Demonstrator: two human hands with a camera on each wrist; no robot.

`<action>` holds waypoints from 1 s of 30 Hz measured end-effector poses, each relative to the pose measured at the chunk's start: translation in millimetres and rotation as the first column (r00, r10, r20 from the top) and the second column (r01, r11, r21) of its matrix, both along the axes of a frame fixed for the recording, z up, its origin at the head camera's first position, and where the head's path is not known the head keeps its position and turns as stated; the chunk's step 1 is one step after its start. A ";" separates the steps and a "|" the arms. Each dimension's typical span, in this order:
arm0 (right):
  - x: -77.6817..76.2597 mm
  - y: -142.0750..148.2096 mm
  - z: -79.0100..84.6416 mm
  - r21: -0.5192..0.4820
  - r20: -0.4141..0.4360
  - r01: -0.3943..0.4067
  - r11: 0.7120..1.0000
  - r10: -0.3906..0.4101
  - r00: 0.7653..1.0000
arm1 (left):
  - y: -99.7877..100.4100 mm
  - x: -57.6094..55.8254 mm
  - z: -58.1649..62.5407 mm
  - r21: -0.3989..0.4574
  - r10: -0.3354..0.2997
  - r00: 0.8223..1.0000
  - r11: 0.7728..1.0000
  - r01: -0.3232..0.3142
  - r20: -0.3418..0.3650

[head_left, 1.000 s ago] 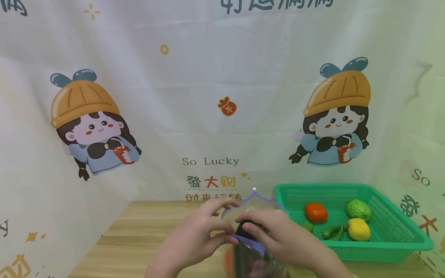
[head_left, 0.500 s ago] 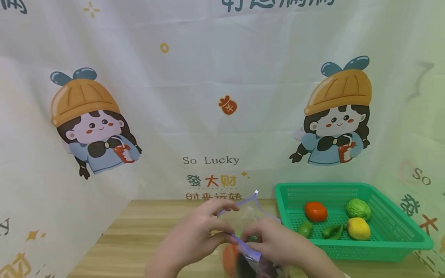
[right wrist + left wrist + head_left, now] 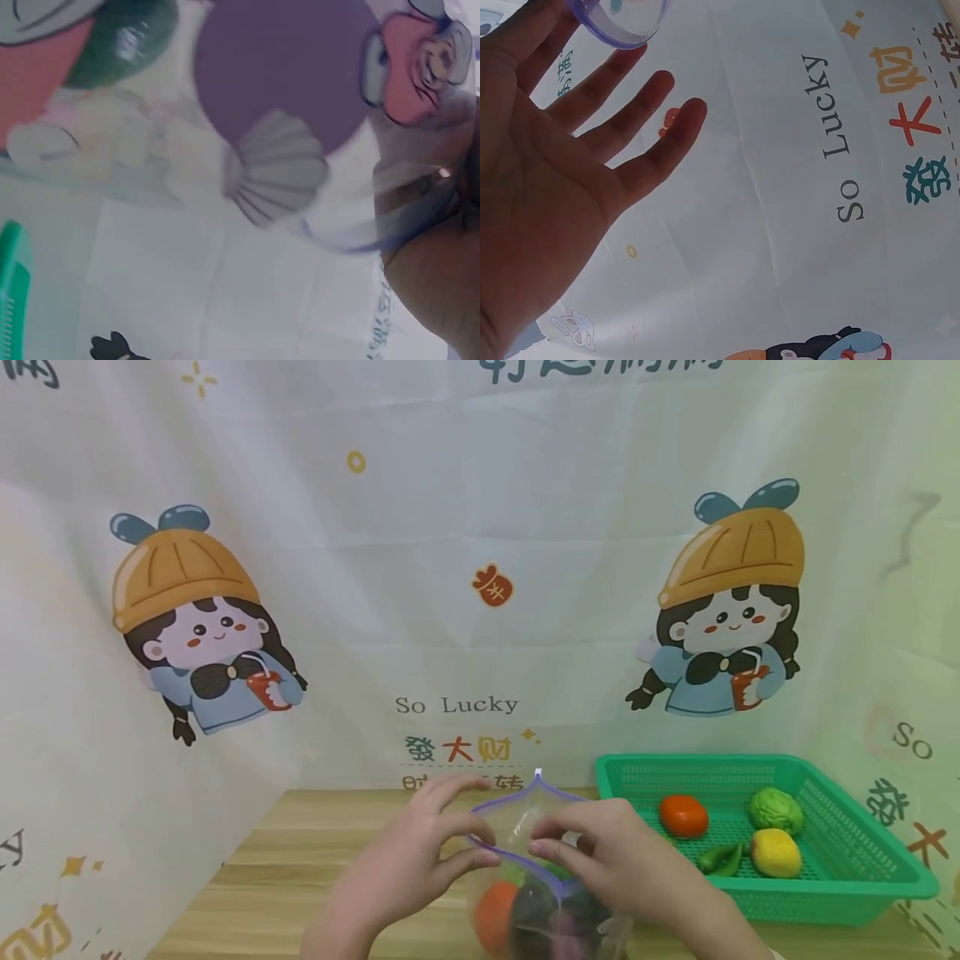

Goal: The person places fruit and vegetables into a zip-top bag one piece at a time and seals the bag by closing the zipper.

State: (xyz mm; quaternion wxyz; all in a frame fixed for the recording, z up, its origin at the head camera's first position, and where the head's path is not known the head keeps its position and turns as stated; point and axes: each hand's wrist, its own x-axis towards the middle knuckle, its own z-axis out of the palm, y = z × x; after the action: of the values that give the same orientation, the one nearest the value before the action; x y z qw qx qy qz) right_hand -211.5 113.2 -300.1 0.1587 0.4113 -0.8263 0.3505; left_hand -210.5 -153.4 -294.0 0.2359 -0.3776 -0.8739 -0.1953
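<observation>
Head view: left of a clear plastic zip bag printed with cartoon shapes [image 3: 561,893], a pale wood-grain table [image 3: 300,860] is seen. At the bag's left edge, its violet rim [image 3: 525,862] is pinched between thumb and forefinger by the left hand [image 3: 412,852], the other fingers being spread; the mouth is probably parted this way. Within the bag, a smooth, rounded orange piece [image 3: 493,917] is held beside a dark purple, rounded bulk [image 3: 534,914], both softened by thin film. Over the bag's mouth, on its right, the right hand [image 3: 630,852] is held with fingers bent; whether film is gripped cannot be told. Right of the bag, a perforated green plastic basket [image 3: 825,889] is set, presumably within reach, with a glossy red tomato [image 3: 683,816], curved green peppers [image 3: 720,858], a wrinkled green cabbage [image 3: 776,811] and a yellow, lemon-like fruit [image 3: 776,853] inside.
</observation>
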 end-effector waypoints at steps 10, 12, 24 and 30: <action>-3.3 -0.8 -0.7 -0.117 -0.498 -0.157 0.981 0.079 0.864 | -4.0 1.5 4.2 -0.059 0.081 0.961 0.996 -0.068 0.266; -6.0 -4.3 -1.2 -0.117 -0.606 -0.149 0.982 0.049 0.794 | -5.3 1.3 4.0 -0.061 0.069 0.960 0.997 -0.054 0.271; -5.1 2.9 6.1 -0.146 -0.616 -0.154 0.977 0.032 0.787 | -2.5 1.9 3.0 -0.051 0.044 0.979 0.998 -0.034 0.200; -21.7 39.2 23.1 -0.094 -0.486 -0.120 0.988 0.060 0.872 | 0.3 -1.0 -0.1 -0.083 0.092 0.969 0.994 -0.075 0.230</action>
State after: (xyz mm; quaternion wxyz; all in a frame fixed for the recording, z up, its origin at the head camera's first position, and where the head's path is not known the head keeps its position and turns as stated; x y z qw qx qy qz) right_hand -233.2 152.4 -276.9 0.3674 0.5132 -0.7178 0.2939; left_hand -211.5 -153.1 -294.1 0.1254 -0.3234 -0.9173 -0.1957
